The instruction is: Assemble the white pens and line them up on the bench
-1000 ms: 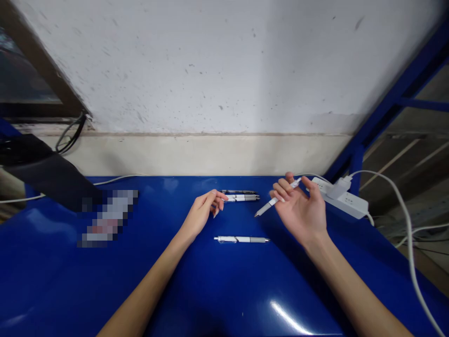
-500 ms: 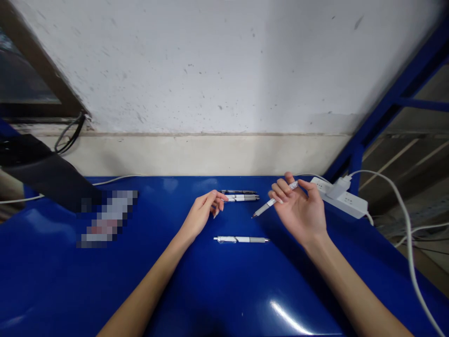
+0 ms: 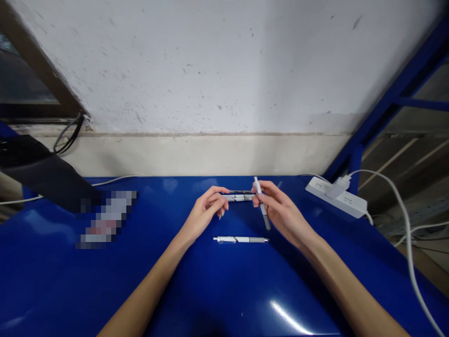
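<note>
My right hand [image 3: 280, 210] pinches a white-and-grey pen [image 3: 264, 213] between thumb and fingers, holding it steeply tilted above the table with its grey end down. My left hand [image 3: 206, 210] lies at the left ends of a row of pens, index finger and thumb apart and other fingers curled; whether it presses on them I cannot tell. In that row are white pens [image 3: 238, 198] and, behind them, a darker pen [image 3: 241, 191]. Closer to me, another white-and-grey pen [image 3: 242, 239] lies by itself, roughly parallel to the row.
The blue table [image 3: 210, 290] meets a stained wall [image 3: 196, 84]. A white power strip [image 3: 336, 199] with a plug and cables is at the right, beside a blue metal frame [image 3: 393, 103]. At the left are a dark object [image 3: 49, 173] and a blurred-out item [image 3: 108, 217].
My right hand has moved left and turned from palm up to palm inward, swinging its pen steeper. The index finger of my left hand has stretched toward the darker pen.
</note>
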The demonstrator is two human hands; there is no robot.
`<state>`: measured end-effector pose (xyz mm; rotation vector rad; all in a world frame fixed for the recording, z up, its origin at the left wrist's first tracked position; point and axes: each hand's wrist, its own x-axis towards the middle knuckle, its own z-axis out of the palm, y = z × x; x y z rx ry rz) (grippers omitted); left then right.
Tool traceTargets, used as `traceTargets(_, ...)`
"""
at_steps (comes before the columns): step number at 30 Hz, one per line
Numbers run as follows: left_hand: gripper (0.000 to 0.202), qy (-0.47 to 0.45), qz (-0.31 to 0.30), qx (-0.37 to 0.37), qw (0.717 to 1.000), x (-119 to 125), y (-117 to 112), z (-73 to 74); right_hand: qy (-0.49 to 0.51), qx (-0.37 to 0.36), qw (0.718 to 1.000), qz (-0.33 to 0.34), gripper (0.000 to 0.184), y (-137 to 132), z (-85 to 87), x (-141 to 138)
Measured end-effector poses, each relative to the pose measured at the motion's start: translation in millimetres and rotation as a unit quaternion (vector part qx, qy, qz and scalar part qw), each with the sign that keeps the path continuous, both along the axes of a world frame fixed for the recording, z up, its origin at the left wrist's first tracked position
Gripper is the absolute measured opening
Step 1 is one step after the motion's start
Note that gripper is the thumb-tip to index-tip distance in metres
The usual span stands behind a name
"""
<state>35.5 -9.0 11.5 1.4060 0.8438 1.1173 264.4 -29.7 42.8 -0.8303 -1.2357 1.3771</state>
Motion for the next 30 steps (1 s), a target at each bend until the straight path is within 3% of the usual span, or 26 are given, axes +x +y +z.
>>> traceTargets(3,0.037,0.005,-0.034,0.025,0.999,0,-3,0.8,-0.117,0.006,0.992,0.045,0.034,0,-6.0,0)
traceTargets(6,0.043,0.033,-0.058,0.045,0.997,2,-5,0.4,-0.158,0.022,0.984,0.078,0.036,-1,-8.6,-2)
traceTargets(10,0.021,0.087,-0.046,0.06,0.993,4,-5,-0.8,-0.191,0.029,0.977,0.095,0.032,-1,-11.3,0)
traceTargets(17,0.024,0.065,0.073,0.035,0.995,-3,3,-1.5,-0.291,0.059,0.953,-0.062,0.036,12,-14.9,18)
traceTargets(21,0.026,0.064,0.097,0.037,0.993,-7,5,1.6,-0.253,0.089,0.961,-0.073,0.027,13,-7.2,23)
traceTargets(26,0.027,0.092,0.074,0.045,0.992,-13,6,6.6,-0.277,0.089,0.956,-0.045,0.028,12,-3.6,27)
traceTargets(30,0.023,0.218,0.004,0.06,0.974,-27,5,13.5,-0.349,0.07,0.934,0.037,0.031,13,-6.3,33)
